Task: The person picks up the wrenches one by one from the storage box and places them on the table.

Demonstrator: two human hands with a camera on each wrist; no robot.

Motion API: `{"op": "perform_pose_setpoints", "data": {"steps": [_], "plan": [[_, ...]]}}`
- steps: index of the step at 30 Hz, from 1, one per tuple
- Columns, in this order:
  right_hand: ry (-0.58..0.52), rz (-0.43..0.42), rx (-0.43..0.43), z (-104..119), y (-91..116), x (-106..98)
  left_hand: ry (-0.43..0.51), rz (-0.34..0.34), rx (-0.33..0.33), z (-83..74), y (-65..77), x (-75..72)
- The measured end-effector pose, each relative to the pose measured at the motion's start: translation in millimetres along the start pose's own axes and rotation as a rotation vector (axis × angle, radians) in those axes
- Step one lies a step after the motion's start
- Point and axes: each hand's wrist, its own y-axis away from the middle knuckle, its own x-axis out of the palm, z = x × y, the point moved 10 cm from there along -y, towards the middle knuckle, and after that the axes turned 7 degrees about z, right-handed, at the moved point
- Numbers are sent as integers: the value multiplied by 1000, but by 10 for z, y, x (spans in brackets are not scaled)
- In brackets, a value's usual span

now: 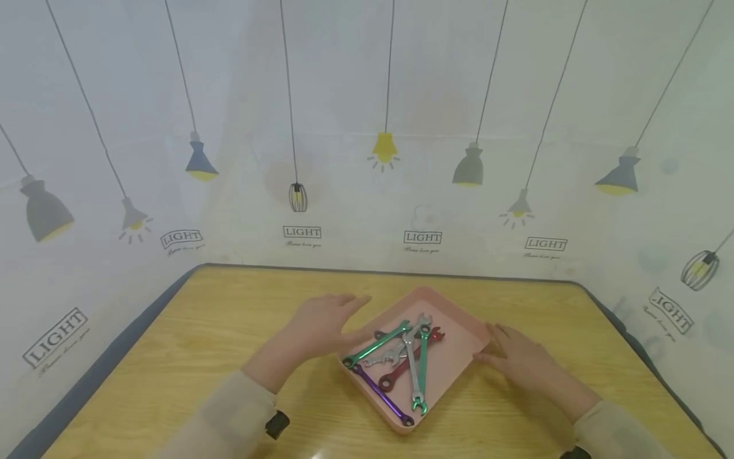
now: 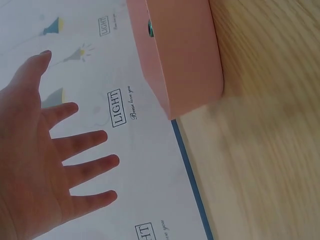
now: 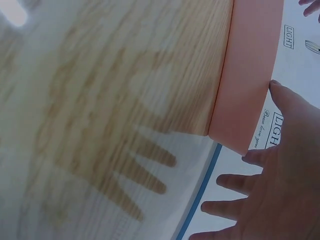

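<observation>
A pink tray (image 1: pixel 459 335) sits turned cornerwise on the table. Inside it lie several wrenches: a purple wrench (image 1: pixel 383 395) along one wall, a green wrench (image 1: pixel 375 345) leaning toward the left corner, a red wrench (image 1: pixel 410 363), and a silver wrench (image 1: pixel 411 370) crossing another green wrench (image 1: pixel 424 363). My left hand (image 1: pixel 321 326) hovers by the tray's left side, fingers spread; the left wrist view shows its palm holding nothing. At the right corner is my right hand (image 1: pixel 524 360), fingers straight and spread, thumb and index finger against the tray's edge.
A wood-grain table (image 1: pixel 229 319) carries the tray and reflects the right hand. Behind and around it hangs a pale sheet (image 1: pixel 344 255) printed with lamps. Dark edging (image 1: pixel 390 273) runs along the table's far side.
</observation>
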Motion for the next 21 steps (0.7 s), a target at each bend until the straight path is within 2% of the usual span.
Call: {"op": "perform_pose_setpoints", "data": {"steps": [6,9,12,16,19,21], "plan": [[-236,75,-36,-23,-39,65,59,36,-10,-107,-87,29],[-289,127,-32,-35,-46,106,123,72,-33,-132,-144,67],[-323,183,-13,-38,-42,147,250,111,-46,-160,-218,139],[-355,241,20,-23,-33,162,491,153,-67,-203,-309,258],[-373,267,46,-19,-31,149,641,164,-87,-238,-368,342],[-380,278,59,-19,-37,139,705,156,-94,-261,-405,383]]}}
